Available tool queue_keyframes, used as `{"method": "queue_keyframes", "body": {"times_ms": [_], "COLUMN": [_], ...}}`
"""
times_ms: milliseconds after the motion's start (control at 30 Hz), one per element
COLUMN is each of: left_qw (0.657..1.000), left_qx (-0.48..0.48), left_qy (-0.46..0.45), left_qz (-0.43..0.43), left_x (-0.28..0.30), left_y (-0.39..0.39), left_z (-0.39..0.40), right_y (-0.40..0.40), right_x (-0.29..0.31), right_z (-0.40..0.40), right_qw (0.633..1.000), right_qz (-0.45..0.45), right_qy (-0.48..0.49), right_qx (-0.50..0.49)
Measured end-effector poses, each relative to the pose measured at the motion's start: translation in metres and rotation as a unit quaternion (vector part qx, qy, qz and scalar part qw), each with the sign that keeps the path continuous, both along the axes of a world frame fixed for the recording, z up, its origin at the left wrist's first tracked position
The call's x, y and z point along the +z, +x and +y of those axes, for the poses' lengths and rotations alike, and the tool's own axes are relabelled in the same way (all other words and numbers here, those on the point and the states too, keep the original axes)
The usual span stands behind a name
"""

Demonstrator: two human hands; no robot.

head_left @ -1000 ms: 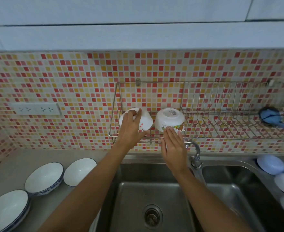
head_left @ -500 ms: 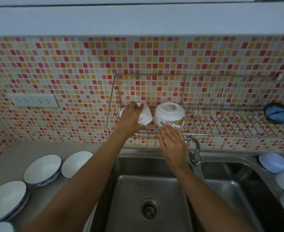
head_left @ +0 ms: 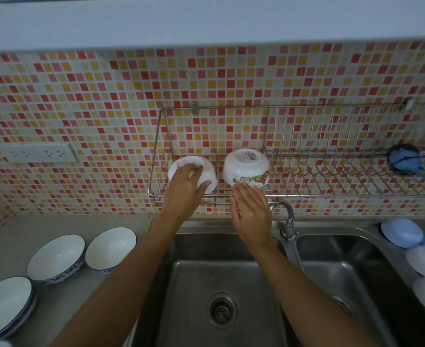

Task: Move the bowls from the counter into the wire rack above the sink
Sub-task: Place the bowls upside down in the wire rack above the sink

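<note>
A wire rack (head_left: 331, 194) hangs on the tiled wall above the sink. Two small white bowls sit upside down at its left end. My left hand (head_left: 183, 194) grips the left bowl (head_left: 207, 174) from the front, fingers over its base. The right bowl (head_left: 246, 169) has cartoon pictures along its rim. My right hand (head_left: 252, 211) is flat and open just below that bowl, fingertips at its rim. On the counter at the left stand two white bowls with blue outsides (head_left: 56, 257) (head_left: 111, 249) and a stack of larger ones (head_left: 3, 306).
A double steel sink (head_left: 231, 284) lies below, with a tap (head_left: 287, 221) between the basins. A blue brush (head_left: 406, 162) rests at the rack's right end. Pale blue and white lids or dishes (head_left: 401, 232) sit on the right counter. A socket strip (head_left: 36, 153) is on the wall.
The left bowl has turned further base-up in the rack under my left hand. My right hand stays just below the cartoon bowl. The camera has tilted down slightly.
</note>
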State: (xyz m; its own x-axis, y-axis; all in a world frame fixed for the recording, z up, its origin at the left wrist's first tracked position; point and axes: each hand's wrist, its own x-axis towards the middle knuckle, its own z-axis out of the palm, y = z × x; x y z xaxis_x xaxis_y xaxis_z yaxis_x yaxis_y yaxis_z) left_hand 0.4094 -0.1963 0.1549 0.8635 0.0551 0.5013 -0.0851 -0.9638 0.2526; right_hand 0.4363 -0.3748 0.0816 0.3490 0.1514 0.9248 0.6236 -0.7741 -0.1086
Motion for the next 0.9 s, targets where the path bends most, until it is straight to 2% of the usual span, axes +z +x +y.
{"method": "queue_keyframes", "body": {"times_ms": [167,367,667,767,900], "left_qw": [0.999,0.999,0.993,0.995,0.997], "left_qx": [0.009,-0.01,-0.014,0.002,0.001], "left_qy": [0.014,0.045,0.111,0.101,0.075], "left_qz": [-0.042,0.012,0.029,0.023,0.02], "left_x": [-0.019,-0.008,-0.018,-0.026,-0.041], "left_y": [-0.02,-0.011,-0.009,-0.018,-0.04], "left_z": [0.0,-0.001,0.003,0.002,0.004], "right_y": [0.002,0.003,-0.002,-0.009,-0.03], "right_x": [-0.002,-0.002,0.003,0.005,-0.001], "right_z": [0.0,0.001,0.001,0.005,0.012], "right_qw": [1.0,1.0,0.999,0.998,0.984], "right_qz": [-0.008,-0.006,0.032,0.067,0.18], "right_qy": [-0.01,-0.011,-0.005,0.001,-0.006], "right_qx": [-0.007,-0.01,-0.005,-0.008,-0.01]}}
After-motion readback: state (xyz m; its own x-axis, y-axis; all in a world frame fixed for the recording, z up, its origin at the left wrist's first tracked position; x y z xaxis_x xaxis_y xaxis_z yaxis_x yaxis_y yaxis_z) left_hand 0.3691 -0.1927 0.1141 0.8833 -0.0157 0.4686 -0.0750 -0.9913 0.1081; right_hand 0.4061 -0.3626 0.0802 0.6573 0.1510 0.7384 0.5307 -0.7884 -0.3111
